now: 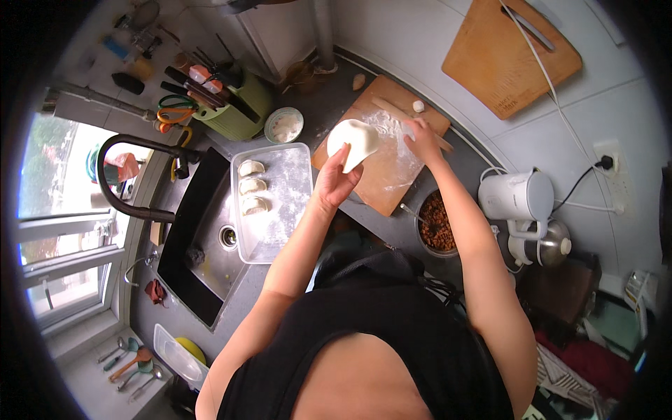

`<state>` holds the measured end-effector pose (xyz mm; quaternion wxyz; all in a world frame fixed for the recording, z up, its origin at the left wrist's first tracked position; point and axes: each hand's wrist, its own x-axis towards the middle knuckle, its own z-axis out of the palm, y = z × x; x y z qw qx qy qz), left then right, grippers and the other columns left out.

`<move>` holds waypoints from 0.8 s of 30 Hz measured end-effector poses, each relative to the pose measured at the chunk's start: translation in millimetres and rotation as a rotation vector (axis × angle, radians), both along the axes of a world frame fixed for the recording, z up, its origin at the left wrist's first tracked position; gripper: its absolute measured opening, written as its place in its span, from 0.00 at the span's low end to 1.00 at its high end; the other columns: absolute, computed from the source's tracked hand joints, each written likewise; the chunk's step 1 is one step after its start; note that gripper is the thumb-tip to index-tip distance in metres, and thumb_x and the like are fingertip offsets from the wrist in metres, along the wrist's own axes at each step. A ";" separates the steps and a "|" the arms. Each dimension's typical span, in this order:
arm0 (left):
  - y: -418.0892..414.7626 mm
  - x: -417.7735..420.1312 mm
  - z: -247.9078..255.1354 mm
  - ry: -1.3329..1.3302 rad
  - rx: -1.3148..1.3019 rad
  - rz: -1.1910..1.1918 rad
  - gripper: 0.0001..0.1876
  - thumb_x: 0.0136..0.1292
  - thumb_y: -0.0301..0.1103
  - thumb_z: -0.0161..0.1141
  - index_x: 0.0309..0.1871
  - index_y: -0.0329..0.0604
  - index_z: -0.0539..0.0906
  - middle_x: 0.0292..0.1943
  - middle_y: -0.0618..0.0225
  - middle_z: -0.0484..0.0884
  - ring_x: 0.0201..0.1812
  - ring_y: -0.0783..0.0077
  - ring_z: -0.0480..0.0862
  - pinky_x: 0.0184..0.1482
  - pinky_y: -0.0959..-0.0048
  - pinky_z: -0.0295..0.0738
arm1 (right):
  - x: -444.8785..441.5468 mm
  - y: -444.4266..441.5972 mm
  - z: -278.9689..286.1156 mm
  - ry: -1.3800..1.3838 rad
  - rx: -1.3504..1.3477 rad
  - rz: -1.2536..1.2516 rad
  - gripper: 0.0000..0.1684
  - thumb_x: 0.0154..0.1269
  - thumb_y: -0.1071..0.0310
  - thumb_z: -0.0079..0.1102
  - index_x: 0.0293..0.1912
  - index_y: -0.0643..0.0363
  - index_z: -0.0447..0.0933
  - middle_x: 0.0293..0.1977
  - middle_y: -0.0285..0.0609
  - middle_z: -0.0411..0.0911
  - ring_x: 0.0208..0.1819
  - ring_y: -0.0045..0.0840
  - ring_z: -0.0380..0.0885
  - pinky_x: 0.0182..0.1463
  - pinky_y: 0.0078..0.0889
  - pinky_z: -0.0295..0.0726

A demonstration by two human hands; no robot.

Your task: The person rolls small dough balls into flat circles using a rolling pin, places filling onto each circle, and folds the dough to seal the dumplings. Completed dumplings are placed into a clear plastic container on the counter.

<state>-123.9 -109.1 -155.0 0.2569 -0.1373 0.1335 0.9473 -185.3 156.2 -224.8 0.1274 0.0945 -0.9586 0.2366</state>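
Observation:
My left hand (337, 178) holds up a round, thin dough wrapper (350, 140), its edge drooping on one side. On the floured wooden board (386, 191), my right hand (421, 139) rests at a wooden rolling pin (391, 109); whether its fingers grip the pin is hard to tell. A small dough ball (418, 106) lies beyond the pin. Left of the board, a floured plastic tray (283, 226) holds several folded dumplings (252, 186) in a column. A metal bowl of brown filling (437, 223) with a spoon (412, 212) in it stands beside my right forearm.
The tray overlaps the edge of the sink (210, 257), under a black faucet (139, 212). A patterned bowl of flour (284, 125) and a green knife block (231, 118) stand behind the tray. A white electric kettle (517, 194) is at the right, below a hanging cutting board (504, 63).

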 end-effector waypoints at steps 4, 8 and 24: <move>2.8 8.8 1.4 0.001 0.023 -0.123 0.20 0.66 0.46 0.57 0.59 0.54 0.74 0.56 0.73 0.78 0.55 0.68 0.77 0.53 0.63 0.73 | 55.8 16.8 38.1 -0.203 -0.135 0.132 0.17 0.56 0.68 0.61 0.48 0.57 0.76 0.49 0.46 0.73 0.53 0.40 0.72 0.56 0.37 0.72; -2.5 -0.6 -11.2 0.249 -0.174 -0.181 0.23 0.66 0.39 0.58 0.62 0.42 0.71 0.58 0.65 0.76 0.60 0.67 0.74 0.63 0.64 0.67 | 126.1 44.8 73.3 -0.421 -0.213 -0.020 0.14 0.59 0.68 0.59 0.45 0.59 0.77 0.39 0.45 0.78 0.38 0.35 0.80 0.44 0.33 0.79; -26.2 2.6 28.6 0.205 -0.014 -0.372 0.21 0.70 0.44 0.48 0.58 0.39 0.75 0.54 0.60 0.80 0.58 0.60 0.78 0.60 0.55 0.72 | 210.3 -9.4 32.3 -0.232 0.083 -0.057 0.11 0.60 0.61 0.60 0.31 0.59 0.76 0.29 0.44 0.77 0.28 0.36 0.81 0.31 0.37 0.81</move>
